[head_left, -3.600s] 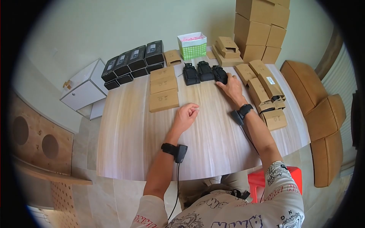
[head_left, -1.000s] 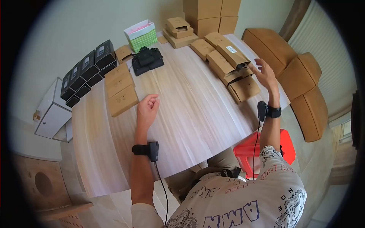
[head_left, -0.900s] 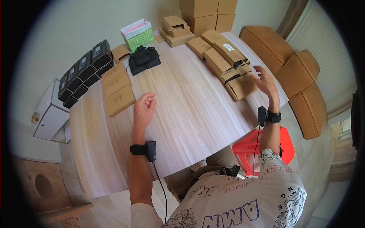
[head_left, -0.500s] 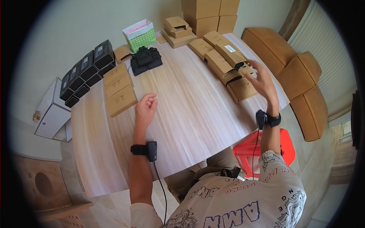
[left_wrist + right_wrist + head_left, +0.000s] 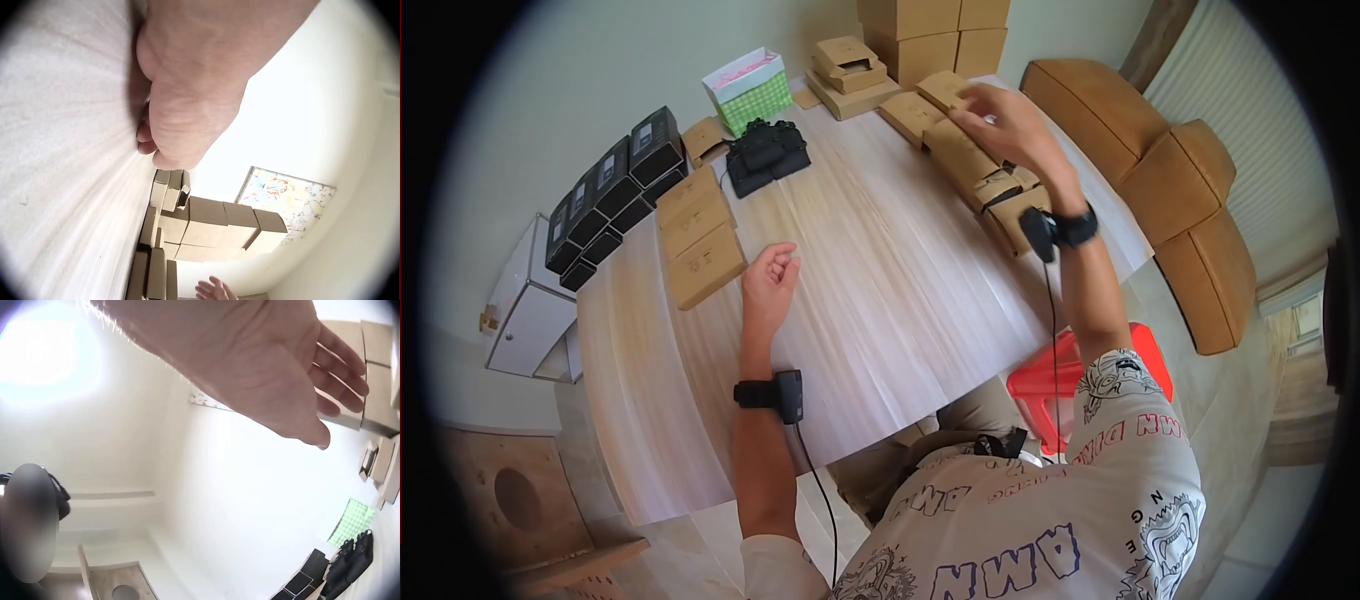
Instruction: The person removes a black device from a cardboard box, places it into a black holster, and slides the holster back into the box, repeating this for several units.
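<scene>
My right hand (image 5: 1005, 125) is over the row of brown cardboard boxes (image 5: 960, 155) at the table's right side and overlaps the rearmost of them in the head view. Nothing is held in it; in the right wrist view its fingers (image 5: 340, 378) are extended and lightly bent. My left hand (image 5: 768, 285) rests on the table, fingers loosely curled and holding nothing, just right of a nearer row of flat brown boxes (image 5: 705, 268). Black cases with straps (image 5: 767, 160) stand pressed together at the back, beyond the left hand.
Black printed boxes (image 5: 612, 180) are stacked along the left edge. A green checked gift bag (image 5: 755, 100) stands at the back beside more small brown boxes (image 5: 850, 65). Large cartons (image 5: 920, 55) rise behind. A red stool (image 5: 1040, 380) stands by the front edge.
My right hand has left the black cases, gone right to the near end of the right-hand boxes, then moved back and left over them. The black cases sit closer together. The left hand stays put.
</scene>
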Available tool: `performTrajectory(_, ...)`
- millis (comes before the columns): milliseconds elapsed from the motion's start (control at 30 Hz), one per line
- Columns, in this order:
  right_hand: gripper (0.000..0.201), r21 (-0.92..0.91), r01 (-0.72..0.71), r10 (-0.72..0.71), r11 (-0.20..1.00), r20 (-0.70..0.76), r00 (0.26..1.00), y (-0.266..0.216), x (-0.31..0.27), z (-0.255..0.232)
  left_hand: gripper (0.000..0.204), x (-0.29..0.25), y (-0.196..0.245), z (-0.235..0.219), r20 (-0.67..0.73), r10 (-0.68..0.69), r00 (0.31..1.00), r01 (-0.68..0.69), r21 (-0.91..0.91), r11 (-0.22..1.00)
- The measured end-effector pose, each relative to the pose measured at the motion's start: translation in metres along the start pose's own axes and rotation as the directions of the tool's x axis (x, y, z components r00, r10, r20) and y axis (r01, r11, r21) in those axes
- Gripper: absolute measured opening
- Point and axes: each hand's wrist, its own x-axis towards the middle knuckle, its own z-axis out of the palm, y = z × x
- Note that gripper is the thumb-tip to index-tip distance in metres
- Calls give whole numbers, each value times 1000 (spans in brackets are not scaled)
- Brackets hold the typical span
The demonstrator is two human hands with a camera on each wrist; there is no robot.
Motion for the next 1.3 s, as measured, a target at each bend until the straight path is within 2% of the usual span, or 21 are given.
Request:
performTrajectory(100, 49, -91, -219, 218, 971, -25, 976, 35, -56, -31, 21, 1, 0, 1, 2, -10, 1000, 10, -7, 1000)
performTrajectory(167, 54, -237, -313, 317, 920, -26, 948, 71, -95, -35, 21, 1, -2, 0, 2, -10, 1000, 10, -6, 1000)
performTrajectory(200, 54, -238, -315, 318, 919, -26, 948, 88, -114, -33, 20, 2, -3, 0, -5, 5, 1000, -5, 2, 1000)
performTrajectory(267, 61, -343, -399, 444, 850, 60, 894, 113, -149, -22, 19, 0, -2, 2, -9, 19, 1000, -19, 13, 1000)
performTrajectory(300, 68, -241, -414, 456, 878, 158, 876, 117, -162, -16, 19, 0, 0, 2, -13, 18, 1000, -18, 30, 999)
performTrajectory(367, 70, -211, -451, 480, 867, 112, 870, 91, -184, -7, 20, 0, 2, 2, -18, 17, 1000, -16, 52, 999)
performTrajectory(433, 69, -116, -485, 499, 867, 200, 843, 54, -193, -6, 22, -2, 5, 2, 9, -8, 1000, 7, 72, 997)
performTrajectory(567, 62, 134, -413, 367, 901, 272, 890, -1, -197, 27, 31, -7, 17, 7, 31, 87, 996, -90, 110, 990)
performTrajectory(633, 56, 173, -441, 353, 881, 381, 855, -24, -183, 39, 56, -11, 42, 6, 153, 199, 968, -232, 250, 940)
performTrajectory(667, 51, 195, -411, 311, 890, 399, 863, -34, -176, 46, 56, -13, 52, 9, 144, 196, 970, -229, 262, 938)
performTrajectory(700, 51, 211, -397, 289, 893, 408, 866, -36, -172, 55, 68, -16, 61, 11, 223, 270, 937, -324, 261, 909)
performTrajectory(733, 51, 347, -393, 212, 852, 457, 864, -38, -166, 68, 80, -20, 67, 11, 296, 335, 894, -413, 259, 873)
performTrajectory(767, 51, 473, -390, 129, 790, 493, 860, -42, -158, 79, 80, -24, 73, 12, 277, 327, 903, -402, 285, 870)
performTrajectory(833, 47, 526, -371, 36, 766, 540, 841, -50, -136, 88, 91, -29, 81, 14, 422, 228, 877, -381, 326, 865)
performTrajectory(900, 45, 638, -487, -77, 597, 650, 756, -47, -112, 103, 93, -30, 77, 16, 412, 214, 886, -385, 393, 835)
performTrajectory(933, 34, 567, -487, -86, 664, 705, 704, -51, -96, 101, 95, -29, 72, 16, 412, 206, 888, -393, 442, 806)
performTrajectory(1033, 31, 571, -472, -166, 672, 737, 655, -49, -68, 115, 97, -25, 61, 10, 360, 297, 885, -442, 443, 780)
performTrajectory(1067, 25, 619, -523, -154, 586, 719, 678, -48, -66, 125, 97, -23, 59, 8, 368, 300, 880, -448, 435, 781)
performTrajectory(1100, 25, 613, -531, -136, 585, 719, 681, -44, -65, 135, 97, -22, 60, 7, 350, 310, 884, -451, 464, 762)
performTrajectory(1167, 20, 682, -549, -158, 482, 685, 712, -34, -66, 152, 97, -20, 61, 7, 348, 326, 879, -465, 475, 747)
performTrajectory(1300, 17, 693, -525, -181, 494, 673, 717, -25, -68, 166, 103, -20, 62, 9, 326, 296, 898, -431, 513, 742)
